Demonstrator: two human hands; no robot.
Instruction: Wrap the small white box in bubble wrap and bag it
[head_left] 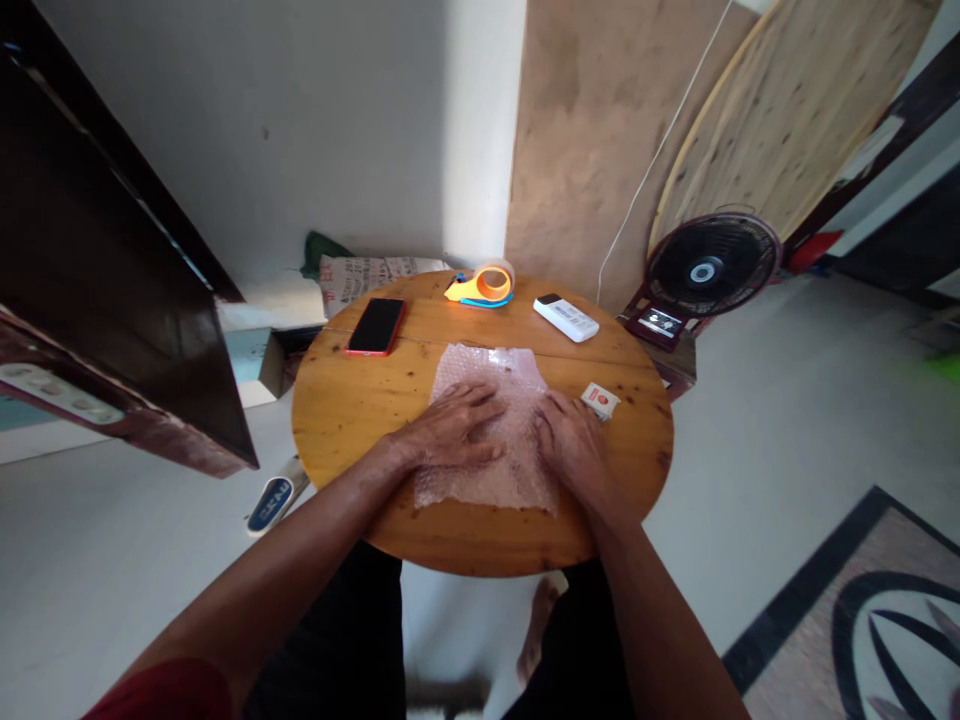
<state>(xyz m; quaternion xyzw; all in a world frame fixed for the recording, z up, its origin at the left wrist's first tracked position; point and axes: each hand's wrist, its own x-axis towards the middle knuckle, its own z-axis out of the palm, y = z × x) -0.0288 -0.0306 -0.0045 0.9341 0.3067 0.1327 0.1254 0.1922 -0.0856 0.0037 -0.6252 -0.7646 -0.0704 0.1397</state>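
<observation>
Off the left edge of the round wooden desk (337,410), down on the floor, lies a blue-and-white object (271,500) that is too small to make out. On the desk's far left a phone (375,325) in a red case lies face up, well apart from the hands. The left hand (459,430) rests palm down on a sheet of bubble wrap (487,370) spread flat in the middle of the desk. Its grip is open, the fingers splayed and pressing the sheet rather than holding it. Beyond the sheet, at the far edge, sits an orange tape dispenser (484,285), with a white remote (566,318) just to its right; neither touches the wrap. The right hand (574,445) also lies flat on the sheet's right side, grip open, nothing clasped. Just beside its fingers is a small red-and-white box (600,400) — near the wrap's edge. Past the desk on the right, a fan (709,270) stands on the floor.
</observation>
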